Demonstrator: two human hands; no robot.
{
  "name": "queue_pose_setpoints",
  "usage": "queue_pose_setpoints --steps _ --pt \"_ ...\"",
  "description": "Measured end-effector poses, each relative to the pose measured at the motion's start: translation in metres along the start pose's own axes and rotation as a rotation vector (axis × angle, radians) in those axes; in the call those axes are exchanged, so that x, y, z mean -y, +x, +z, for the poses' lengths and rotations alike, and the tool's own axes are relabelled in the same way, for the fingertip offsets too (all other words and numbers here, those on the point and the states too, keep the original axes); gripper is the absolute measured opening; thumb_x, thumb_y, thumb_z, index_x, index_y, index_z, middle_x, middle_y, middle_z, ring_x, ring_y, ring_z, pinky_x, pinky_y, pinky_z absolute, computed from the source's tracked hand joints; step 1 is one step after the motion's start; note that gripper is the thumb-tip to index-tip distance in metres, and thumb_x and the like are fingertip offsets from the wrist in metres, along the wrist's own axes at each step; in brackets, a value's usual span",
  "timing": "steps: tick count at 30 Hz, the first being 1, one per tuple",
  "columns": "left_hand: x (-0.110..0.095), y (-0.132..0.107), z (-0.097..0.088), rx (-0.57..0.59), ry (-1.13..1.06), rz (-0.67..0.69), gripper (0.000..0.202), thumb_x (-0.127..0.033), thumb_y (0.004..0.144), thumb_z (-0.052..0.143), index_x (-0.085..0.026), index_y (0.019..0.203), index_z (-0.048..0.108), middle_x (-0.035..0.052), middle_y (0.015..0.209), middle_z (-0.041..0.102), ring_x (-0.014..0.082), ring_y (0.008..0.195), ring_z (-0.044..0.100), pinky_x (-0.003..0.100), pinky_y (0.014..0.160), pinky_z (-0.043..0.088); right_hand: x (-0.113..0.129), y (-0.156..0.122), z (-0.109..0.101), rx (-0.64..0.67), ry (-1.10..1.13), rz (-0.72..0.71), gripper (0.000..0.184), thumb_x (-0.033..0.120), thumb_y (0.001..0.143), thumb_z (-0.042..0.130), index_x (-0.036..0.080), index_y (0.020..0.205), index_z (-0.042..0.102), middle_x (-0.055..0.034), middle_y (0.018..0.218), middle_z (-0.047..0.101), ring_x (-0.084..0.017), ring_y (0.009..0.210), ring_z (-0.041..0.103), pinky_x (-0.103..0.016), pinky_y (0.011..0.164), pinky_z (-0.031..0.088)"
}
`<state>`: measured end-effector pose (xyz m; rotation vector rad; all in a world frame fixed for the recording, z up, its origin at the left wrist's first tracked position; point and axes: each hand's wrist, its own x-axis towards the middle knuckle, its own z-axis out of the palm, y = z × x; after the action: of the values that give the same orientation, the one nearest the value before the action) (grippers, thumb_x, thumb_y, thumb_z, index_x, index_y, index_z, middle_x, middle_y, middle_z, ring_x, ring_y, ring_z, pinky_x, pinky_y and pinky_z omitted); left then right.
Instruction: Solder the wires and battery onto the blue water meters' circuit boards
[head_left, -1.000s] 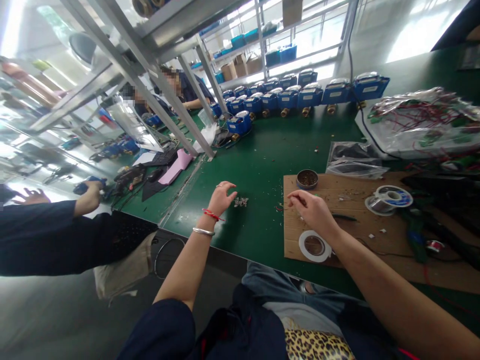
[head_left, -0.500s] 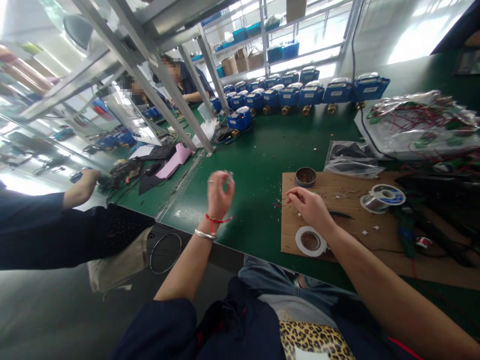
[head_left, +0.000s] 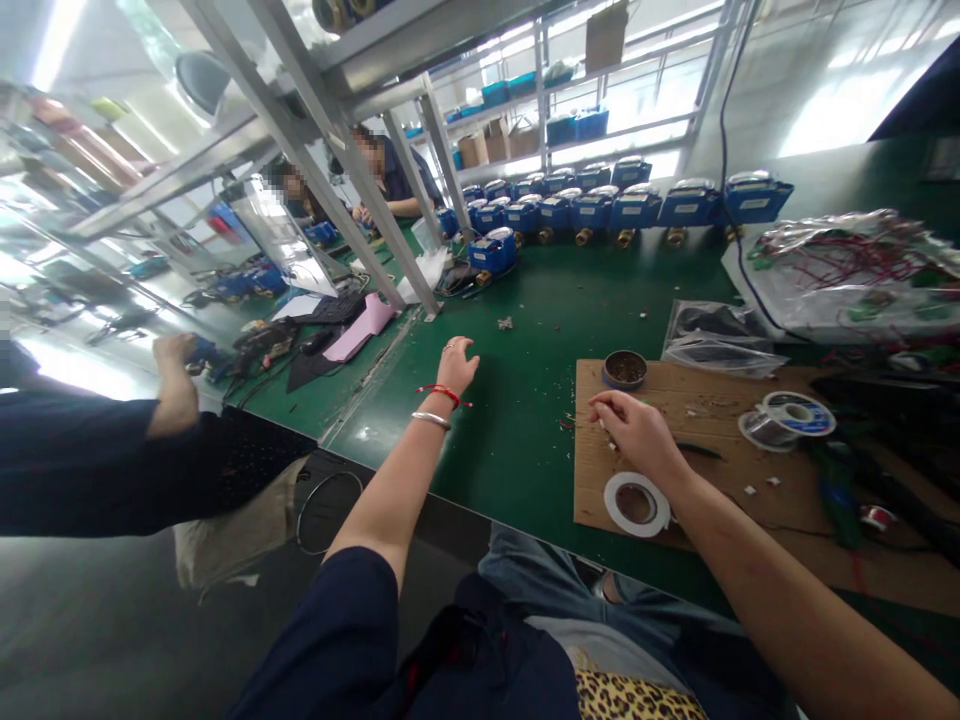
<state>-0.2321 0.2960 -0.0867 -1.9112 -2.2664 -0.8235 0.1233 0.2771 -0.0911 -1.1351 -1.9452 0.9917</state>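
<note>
My left hand (head_left: 459, 368) reaches over the green bench top (head_left: 517, 420), fingers apart and thumb stretched out, holding nothing. Just beyond its fingertips lies a small heap of whitish bits (head_left: 505, 323), too small to name. My right hand (head_left: 634, 425) hovers above the left part of a cardboard sheet (head_left: 592, 500), thumb and fingers pressed together. Whatever may be between those fingertips is too small to make out. Close to it are a round tin (head_left: 625, 370) of brown material and a roll of white tape (head_left: 637, 505).
Solder wire spool (head_left: 787, 420), green-handled tool (head_left: 836, 490) and plastic bags (head_left: 720, 335) lie at right. Bundled red wires (head_left: 847, 255) sit behind. Blue meters (head_left: 592, 208) line the back. Metal posts (head_left: 409, 255) rise at left; a co-worker's arm (head_left: 176, 385) is beside me.
My left hand has moved slightly forward, opened and let go of small whitish bits, which now lie on the bench. My right hand stays over the cardboard; the view has shifted slightly.
</note>
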Motion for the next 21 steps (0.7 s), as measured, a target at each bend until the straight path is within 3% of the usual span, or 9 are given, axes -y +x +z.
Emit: queue_pose_setpoints --steps 4,7,10,16,21 --pt "0.004 0.038 0.029 0.085 0.011 0.003 0.039 -0.015 0.08 0.063 -0.01 0.118 0.058 0.0168 0.131 0.054 0.0277 0.128 0.046 0.044 0.112 0.035 -0.003 0.002 -0.001 0.043 -0.004 -0.004 0.024 0.035 0.088 0.048 0.019 0.093 0.066 -0.0033 0.082 0.071 -0.017 0.073 0.063 -0.029 0.07 0.044" --pt "0.014 0.072 0.046 0.094 0.046 -0.033 0.035 -0.023 0.087 0.061 -0.012 0.12 0.056 0.014 0.131 0.054 0.0271 0.126 0.048 0.049 0.108 0.038 -0.004 0.004 0.0 0.08 0.024 0.041 0.027 0.038 0.089 0.046 0.019 0.094 0.065 -0.0035 0.081 0.07 -0.018 0.072 0.063 -0.029 0.069 0.044" --pt "0.031 0.115 0.059 0.085 0.077 -0.075 0.035 -0.032 0.091 0.058 -0.014 0.121 0.056 0.0117 0.13 0.054 0.0266 0.122 0.051 0.052 0.104 0.041 -0.005 0.006 0.001 0.116 0.05 0.098 0.03 0.042 0.091 0.045 0.02 0.097 0.064 -0.0027 0.081 0.069 -0.017 0.069 0.061 -0.028 0.067 0.044" --pt "0.053 0.2 0.087 0.095 0.039 -0.11 0.035 -0.034 0.091 0.057 -0.014 0.12 0.057 0.0116 0.131 0.054 0.0264 0.123 0.05 0.052 0.106 0.038 -0.003 0.011 0.0 0.171 0.117 0.209 0.032 0.046 0.093 0.043 0.02 0.097 0.063 -0.0027 0.081 0.067 -0.017 0.076 0.063 -0.027 0.07 0.045" --pt "0.049 0.225 0.089 0.063 -0.007 -0.162 0.018 -0.021 0.088 0.057 -0.009 0.1 0.063 0.013 0.109 0.064 0.0253 0.109 0.057 0.048 0.1 0.041 -0.006 0.011 0.002 0.177 0.159 0.271 0.031 0.045 0.092 0.048 0.021 0.098 0.065 -0.003 0.083 0.067 -0.016 0.077 0.061 -0.028 0.072 0.045"
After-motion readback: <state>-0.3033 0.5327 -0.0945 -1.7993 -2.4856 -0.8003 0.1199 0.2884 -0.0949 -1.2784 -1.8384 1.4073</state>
